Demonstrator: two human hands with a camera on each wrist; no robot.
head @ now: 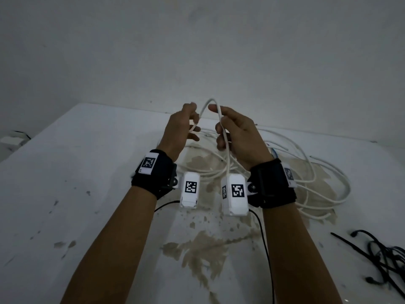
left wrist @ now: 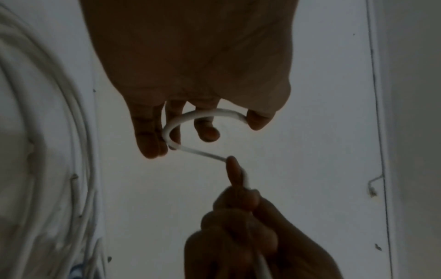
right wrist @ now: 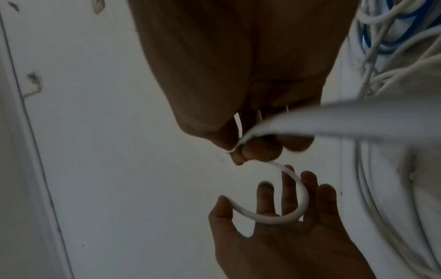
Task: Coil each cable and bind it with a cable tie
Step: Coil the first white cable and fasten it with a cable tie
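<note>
Thin white round cable (head: 225,137) arches between both raised hands above stained white counter (head: 65,172). Left hand (head: 183,130) pinches free end, fingers loose; right hand (head: 237,137) clenched round run. Light, springy; best gripped near end. Rest lies tangled behind.

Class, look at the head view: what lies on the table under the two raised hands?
A loose heap of white cable on the stained table. The hands and wrist cameras cover part of it.

Loose white cables (head: 291,172) crowd the table (head: 65,172) right of centre; its left side lies open.
</note>
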